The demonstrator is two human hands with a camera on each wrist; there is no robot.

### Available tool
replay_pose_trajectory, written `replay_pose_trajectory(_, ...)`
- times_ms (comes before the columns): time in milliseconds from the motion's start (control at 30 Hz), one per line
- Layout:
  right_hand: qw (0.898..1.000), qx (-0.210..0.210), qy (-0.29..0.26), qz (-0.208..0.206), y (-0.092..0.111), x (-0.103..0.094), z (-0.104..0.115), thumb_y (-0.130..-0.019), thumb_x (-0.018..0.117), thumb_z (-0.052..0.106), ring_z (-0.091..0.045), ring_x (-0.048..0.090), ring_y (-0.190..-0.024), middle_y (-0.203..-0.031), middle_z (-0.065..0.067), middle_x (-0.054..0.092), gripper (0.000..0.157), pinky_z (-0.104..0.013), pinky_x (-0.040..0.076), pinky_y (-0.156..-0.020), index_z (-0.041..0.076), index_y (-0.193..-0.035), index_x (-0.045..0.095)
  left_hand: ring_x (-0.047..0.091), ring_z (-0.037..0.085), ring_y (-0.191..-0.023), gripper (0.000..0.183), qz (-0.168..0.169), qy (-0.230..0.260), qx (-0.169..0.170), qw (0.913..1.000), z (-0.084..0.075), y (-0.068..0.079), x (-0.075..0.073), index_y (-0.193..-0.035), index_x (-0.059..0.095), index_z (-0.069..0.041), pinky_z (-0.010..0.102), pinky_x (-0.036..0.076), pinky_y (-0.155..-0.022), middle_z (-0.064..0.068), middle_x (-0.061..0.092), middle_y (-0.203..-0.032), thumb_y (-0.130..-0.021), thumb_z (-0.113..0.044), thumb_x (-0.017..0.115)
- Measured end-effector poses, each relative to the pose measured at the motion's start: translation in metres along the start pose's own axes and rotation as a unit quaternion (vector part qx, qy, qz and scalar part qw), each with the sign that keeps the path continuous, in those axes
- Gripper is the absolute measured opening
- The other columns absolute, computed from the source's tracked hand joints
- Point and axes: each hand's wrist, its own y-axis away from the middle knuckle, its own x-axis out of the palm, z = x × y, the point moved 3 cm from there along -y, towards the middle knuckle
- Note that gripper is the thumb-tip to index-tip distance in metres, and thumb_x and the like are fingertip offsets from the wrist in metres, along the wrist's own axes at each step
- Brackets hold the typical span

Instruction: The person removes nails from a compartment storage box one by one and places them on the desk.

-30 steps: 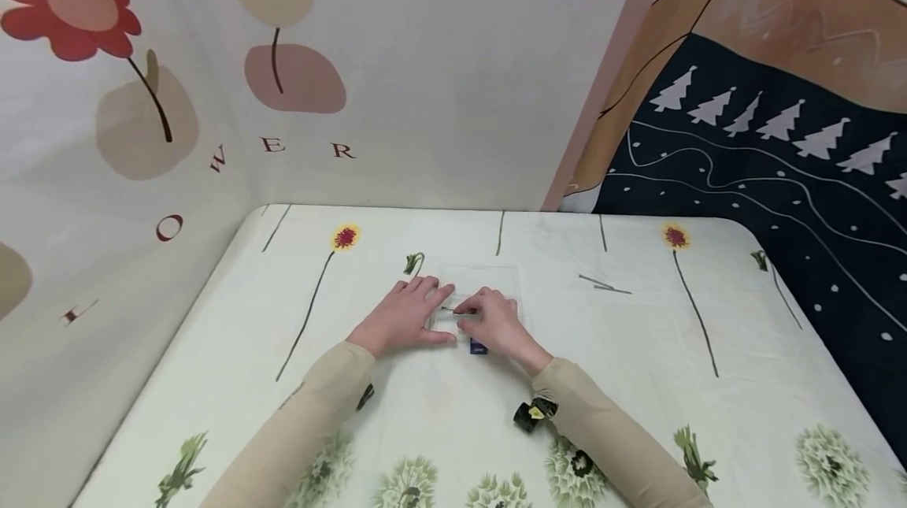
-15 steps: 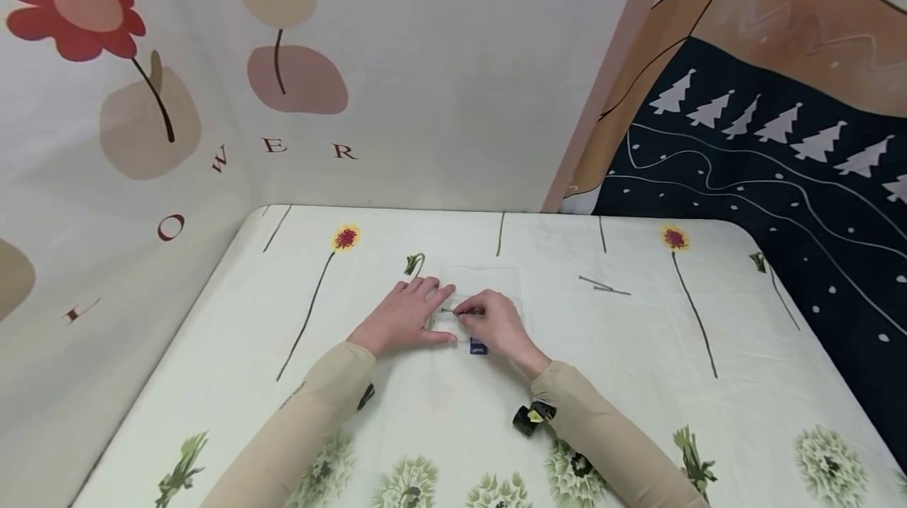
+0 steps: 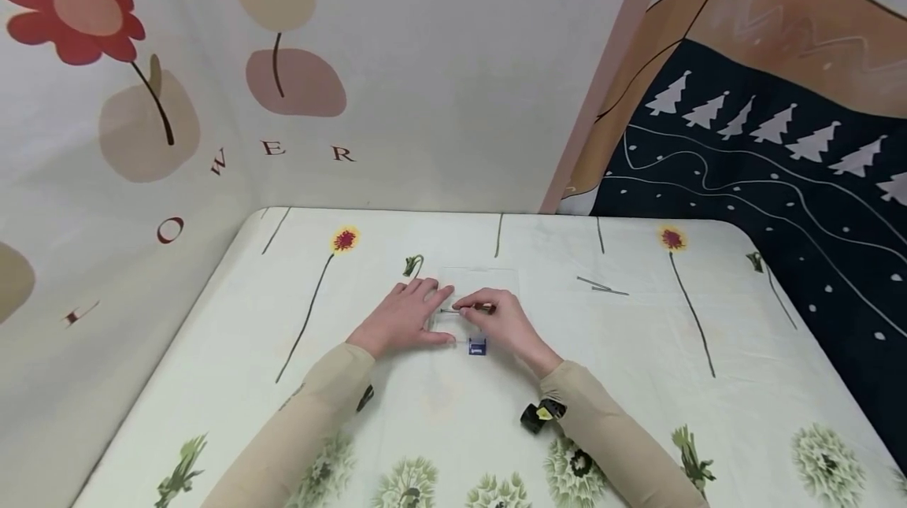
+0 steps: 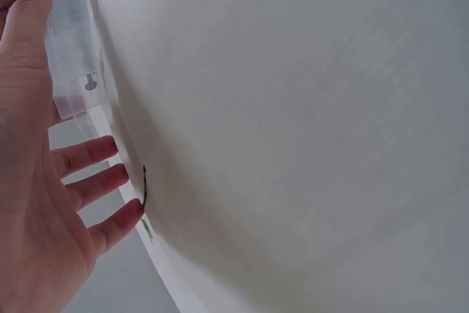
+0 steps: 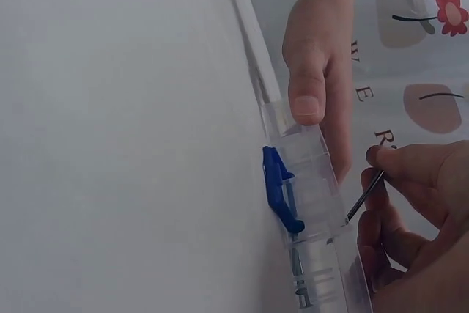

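A clear plastic case (image 3: 489, 279) stands on the table, its blue latch (image 3: 478, 346) on the side nearest me. My left hand (image 3: 404, 315) rests over the case's left end, fingers spread and thumb along the near edge. In the right wrist view my right hand (image 5: 429, 218) pinches a thin dark metal nail (image 5: 364, 197) between thumb and fingertips. The nail slants down to the case wall. Further nails (image 5: 300, 287) show through the plastic below the latch. A nail's head (image 4: 91, 82) appears at the case's end in the left wrist view.
Several loose nails (image 3: 602, 286) lie on the flower-printed tablecloth (image 3: 425, 413), right of the case. A black wrist camera (image 3: 534, 418) sits under the right sleeve. Printed curtains (image 3: 460, 98) hang along the table's far edge and left side.
My right hand has shifted slightly to the right, its fingers a little straighter, and more of the blue latch shows. The left hand stays in place on the case.
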Motion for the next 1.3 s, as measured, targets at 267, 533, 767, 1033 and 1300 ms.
replay_pose_trajectory(267,1.0,-0.018,-0.023,-0.007,-0.004,-0.015,0.001,-0.093,0.062,0.001,-0.03,0.061,-0.091,-0.104,-0.014,0.069,0.017,-0.038,0.047,-0.081,-0.003,-0.106,0.072,0.036,0.029,-0.131,0.091,0.004,0.001,-0.003,1.0,0.001,-0.001,0.003,-0.151,0.034,-0.016,0.052,0.029,-0.106,0.011,0.04,-0.144,-0.084,-0.075,0.047)
replay_pose_trajectory(533,0.999,-0.043,-0.011,0.009,-0.011,-0.04,0.004,-0.094,0.062,0.005,-0.023,0.062,-0.092,-0.104,-0.011,0.069,0.017,-0.038,0.048,-0.082,-0.001,-0.106,0.072,0.034,0.03,-0.134,0.091,0.011,0.009,-0.016,0.9998,0.001,0.0,0.005,-0.152,0.032,-0.017,0.052,0.026,-0.107,0.011,0.037,-0.146,-0.084,-0.074,0.048)
replay_pose_trajectory(767,0.999,-0.038,-0.011,0.007,-0.009,-0.061,-0.004,-0.094,0.062,0.008,-0.019,0.062,-0.092,-0.104,-0.007,0.069,0.017,-0.034,0.048,-0.081,0.003,-0.106,0.073,0.034,0.029,-0.134,0.091,0.008,0.003,-0.015,0.9998,0.0,-0.002,0.004,-0.152,0.032,-0.017,0.052,0.028,-0.106,0.011,0.038,-0.146,-0.083,-0.075,0.049)
replay_pose_trajectory(1033,1.0,-0.01,-0.003,-0.015,-0.001,-0.081,-0.019,-0.093,0.063,0.008,-0.019,0.062,-0.093,-0.104,-0.007,0.07,0.017,-0.035,0.046,-0.082,0.003,-0.106,0.073,0.034,0.029,-0.135,0.091,0.011,-0.003,-0.014,0.9998,0.0,-0.002,0.002,-0.152,0.031,-0.017,0.052,0.028,-0.106,0.011,0.037,-0.147,-0.083,-0.074,0.049)
replay_pose_trajectory(1300,0.999,0.013,0.028,-0.033,0.008,-0.098,-0.033,-0.094,0.062,0.008,-0.021,0.061,-0.098,-0.105,-0.009,0.07,0.017,-0.034,0.045,-0.084,0.002,-0.106,0.073,0.035,0.029,-0.134,0.09,0.011,-0.003,-0.013,0.9998,0.0,-0.001,0.002,-0.151,0.033,-0.017,0.052,0.029,-0.106,0.011,0.038,-0.146,-0.083,-0.073,0.051)
